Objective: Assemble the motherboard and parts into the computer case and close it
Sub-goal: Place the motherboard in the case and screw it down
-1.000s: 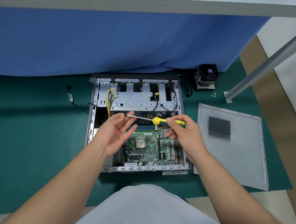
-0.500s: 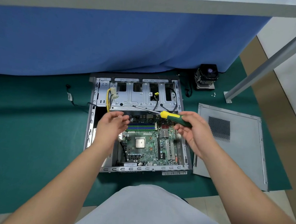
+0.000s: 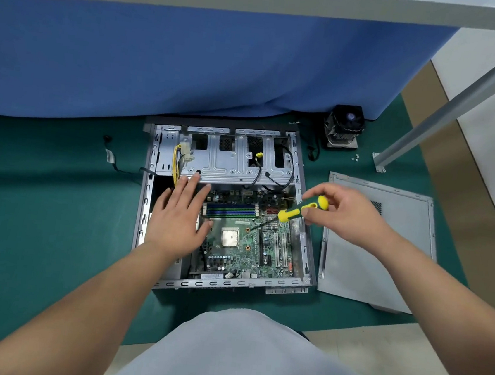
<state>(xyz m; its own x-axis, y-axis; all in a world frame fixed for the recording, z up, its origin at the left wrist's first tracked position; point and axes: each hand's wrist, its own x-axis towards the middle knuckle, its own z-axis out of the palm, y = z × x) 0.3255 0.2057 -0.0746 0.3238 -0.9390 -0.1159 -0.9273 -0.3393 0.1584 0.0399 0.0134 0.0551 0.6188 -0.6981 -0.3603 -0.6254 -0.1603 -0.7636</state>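
An open grey computer case (image 3: 303,239) lies flat on a green mat, with a green motherboard (image 3: 246,248) inside it. My left hand (image 3: 177,219) is spread flat over the case's left side, fingers straight and reaching the drive cage (image 3: 230,164). My right hand (image 3: 342,214) grips the yellow and green handle of a screwdriver (image 3: 302,208). Its dark shaft slants down and left, with the tip near a gold mounting hole beside the CPU socket (image 3: 229,237). The grey side panel (image 3: 377,246) lies on the mat to the right of the case.
A black CPU cooler with fan (image 3: 344,127) stands behind the case at the right, with a few small screws (image 3: 355,158) beside it. A blue cloth (image 3: 192,65) hangs behind. A grey metal frame leg (image 3: 450,108) slants down at right. A loose black cable (image 3: 112,158) lies left of the case.
My left hand let go of the screwdriver's tip, turned palm down and spread over the case's left side. My right hand swung the screwdriver from level to pointing down at the motherboard.
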